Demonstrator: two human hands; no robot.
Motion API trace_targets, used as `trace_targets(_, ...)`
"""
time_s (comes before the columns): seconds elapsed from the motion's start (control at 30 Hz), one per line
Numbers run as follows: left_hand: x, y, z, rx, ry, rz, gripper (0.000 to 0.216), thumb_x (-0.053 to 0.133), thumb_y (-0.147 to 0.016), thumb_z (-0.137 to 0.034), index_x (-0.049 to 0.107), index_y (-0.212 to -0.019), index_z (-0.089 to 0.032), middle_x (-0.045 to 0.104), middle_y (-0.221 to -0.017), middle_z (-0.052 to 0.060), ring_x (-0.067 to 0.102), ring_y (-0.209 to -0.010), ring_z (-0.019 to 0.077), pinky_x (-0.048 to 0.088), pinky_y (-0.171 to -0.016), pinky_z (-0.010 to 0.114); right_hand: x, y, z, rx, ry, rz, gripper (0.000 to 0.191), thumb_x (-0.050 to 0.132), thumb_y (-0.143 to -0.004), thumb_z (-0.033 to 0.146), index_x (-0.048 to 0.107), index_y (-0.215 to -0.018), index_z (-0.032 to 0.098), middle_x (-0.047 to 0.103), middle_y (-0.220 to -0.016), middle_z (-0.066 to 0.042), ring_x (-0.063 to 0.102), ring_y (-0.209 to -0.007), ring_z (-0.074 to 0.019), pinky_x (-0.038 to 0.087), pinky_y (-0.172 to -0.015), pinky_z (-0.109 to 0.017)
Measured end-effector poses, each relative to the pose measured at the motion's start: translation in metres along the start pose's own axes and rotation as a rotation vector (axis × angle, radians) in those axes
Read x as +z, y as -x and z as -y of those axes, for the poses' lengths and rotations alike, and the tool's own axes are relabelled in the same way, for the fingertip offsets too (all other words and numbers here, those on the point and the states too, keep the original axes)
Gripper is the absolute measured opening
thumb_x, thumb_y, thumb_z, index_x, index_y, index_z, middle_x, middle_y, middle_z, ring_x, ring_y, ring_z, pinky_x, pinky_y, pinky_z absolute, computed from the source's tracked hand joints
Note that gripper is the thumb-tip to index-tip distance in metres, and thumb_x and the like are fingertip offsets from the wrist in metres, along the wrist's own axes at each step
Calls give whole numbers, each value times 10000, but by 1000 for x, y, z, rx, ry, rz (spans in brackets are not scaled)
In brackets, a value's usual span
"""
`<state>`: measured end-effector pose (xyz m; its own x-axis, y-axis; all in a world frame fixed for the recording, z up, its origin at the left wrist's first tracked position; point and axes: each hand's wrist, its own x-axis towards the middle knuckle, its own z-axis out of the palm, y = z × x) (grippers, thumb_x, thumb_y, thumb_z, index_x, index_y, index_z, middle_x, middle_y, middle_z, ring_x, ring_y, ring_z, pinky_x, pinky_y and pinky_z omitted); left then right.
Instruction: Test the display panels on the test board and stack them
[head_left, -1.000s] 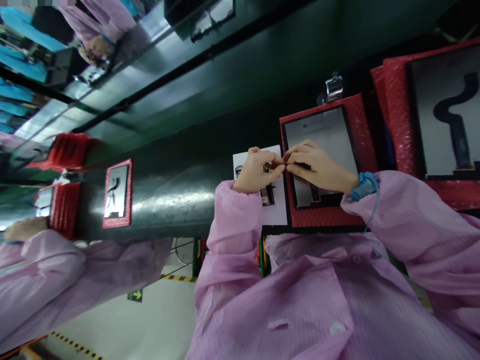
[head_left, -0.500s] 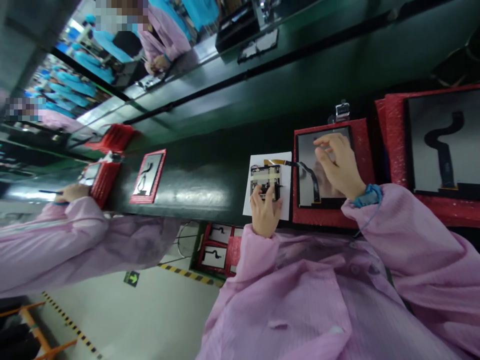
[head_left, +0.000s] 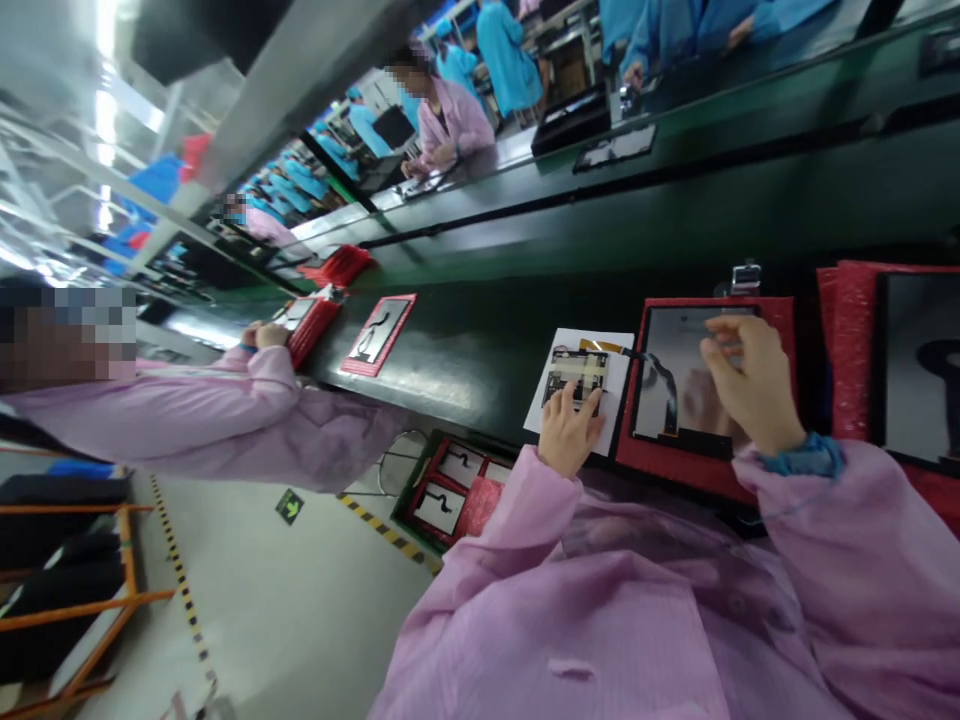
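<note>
My left hand (head_left: 570, 432) rests fingers-down on a small taped circuit board (head_left: 576, 372) that lies on a white sheet (head_left: 619, 352). A black flex cable (head_left: 663, 372) runs from the board onto a grey display panel (head_left: 686, 378) set in a red tray (head_left: 776, 318). Above that panel, my right hand (head_left: 746, 382) hovers with thumb and fingers pinched together near its top; I cannot make out what they hold. A blue wrist strap (head_left: 804, 460) circles my right wrist.
Another red tray with a panel (head_left: 911, 360) stands at the right. On the dark green conveyor (head_left: 465, 340) lies a further tray (head_left: 379, 335). A co-worker's hands (head_left: 259, 335) work at the left. A crate of trays (head_left: 450, 485) sits below the bench.
My hands parted: the left dropped onto the circuit board, the right rose over the panel. The view swung up and left, showing more of the line and co-workers.
</note>
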<state>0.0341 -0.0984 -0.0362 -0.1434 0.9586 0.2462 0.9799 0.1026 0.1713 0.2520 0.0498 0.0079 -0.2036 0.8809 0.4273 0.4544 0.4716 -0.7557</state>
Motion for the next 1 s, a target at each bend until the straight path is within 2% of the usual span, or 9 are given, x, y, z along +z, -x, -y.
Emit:
trace_targets(0.1,-3,3,-14,51,66,-40,439,574,-985,-380,599,-1390,-212,557,-1474,186,563,-1311,364,499,-1093,556,-13,29,-9,-98,260,15,434,425,-934,475,618,-1143,146,676,-1143,-211,619,-1094,-383,483,-971,-610)
trace_targets(0.2,-4,7,-39,167,241,-94,404,441,-1043,-318,547,-1394,-148,594,-1434,183,554,-1344,297,485,-1149,492,-28,71,-14,-107,475,26,521,366,-987,533,611,-1202,127,656,-1161,-234,612,-1118,-394,476,-963,-597)
trace_targets(0.27,-3,8,-55,233,341,-96,379,414,-1053,-296,552,-1363,-126,640,-1367,178,585,-1299,270,511,-1132,442,-34,94,-14,-76,507,58,567,314,-1010,558,604,-1216,117,652,-1141,-241,613,-1112,-399,480,-953,-587)
trace_targets(0.37,3,9,-70,259,409,-89,348,428,-1041,-260,557,-1336,-127,681,-1300,173,616,-1238,277,538,-1098,454,-36,113,-10,-18,481,46,599,319,-1011,561,578,-1274,89,653,-1182,-254,616,-1138,-397,471,-996,-572)
trace_targets(0.5,14,13,-73,161,463,-157,331,449,-1020,-215,557,-1324,-145,680,-1289,177,627,-1219,290,542,-1070,491,-27,115,-8,74,428,18,609,407,-976,531,540,-1356,74,659,-1252,-252,616,-1129,-383,449,-1033,-570)
trace_targets(0.6,19,16,-70,108,512,-199,299,473,-1013,-221,582,-1281,-147,665,-1304,193,613,-1240,298,535,-1060,498,-23,109,-10,219,359,4,630,478,-919,544,557,-1348,91,663,-1275,-235,590,-1130,-386,443,-1034,-583)
trace_targets(0.77,17,16,-65,109,562,-175,276,473,-1024,-255,600,-1247,-153,688,-1258,190,623,-1216,285,531,-1048,489,-27,96,-10,468,162,42,633,538,-850,561,574,-1330,150,664,-1281,-196,552,-1169,-380,461,-1026,-597)
trace_targets(0.83,16,15,-62,104,566,-156,267,464,-1030,-270,606,-1234,-171,693,-1248,174,637,-1205,272,530,-1049,478,-28,92,-4,477,178,71,643,532,-855,532,550,-1373,151,656,-1297,-198,549,-1189,-388,461,-1019,-614)
trace_targets(1.0,15,16,-60,81,571,-131,271,446,-1034,-285,611,-1222,-179,682,-1283,179,626,-1241,280,507,-1073,508,-22,83,17,363,393,117,626,488,-889,405,493,-1439,105,604,-1381,-237,519,-1205,-442,452,-953,-662)
